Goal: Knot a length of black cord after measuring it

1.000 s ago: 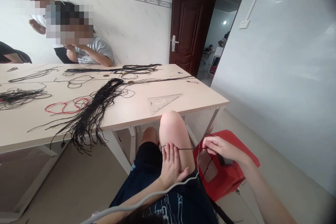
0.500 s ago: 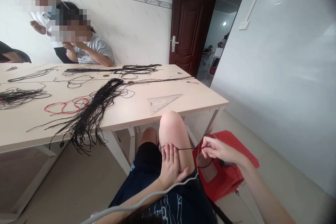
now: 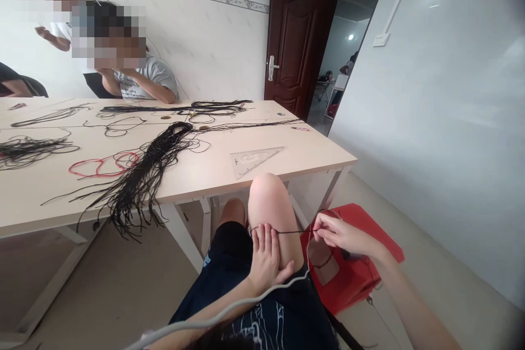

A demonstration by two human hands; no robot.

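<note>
Fingers of the right hand (image 3: 344, 236) are pinched shut on a thin black cord (image 3: 296, 232), which runs taut across the bare thigh (image 3: 270, 202) to the left hand (image 3: 264, 265); there they lie flat and nearly side by side, pressing it against the leg. Both hands hold almost the same places as a second ago. Ahead spreads the pale counter (image 3: 315, 152), everything on it lying as before. Beside the thigh is a red stool (image 3: 381, 232), over which the cord's loose tail now curves, lower than half a second ago. Print on a seated co-worker's grey shirt (image 3: 159, 74) is too blurred to read. A black bundle (image 3: 158, 156) droops off the counter's near edge. On the clear set square (image 3: 258, 159), scale marks show, their figures too small to read. A standing co-worker's hand (image 3: 46, 34) has shifted left.
</note>
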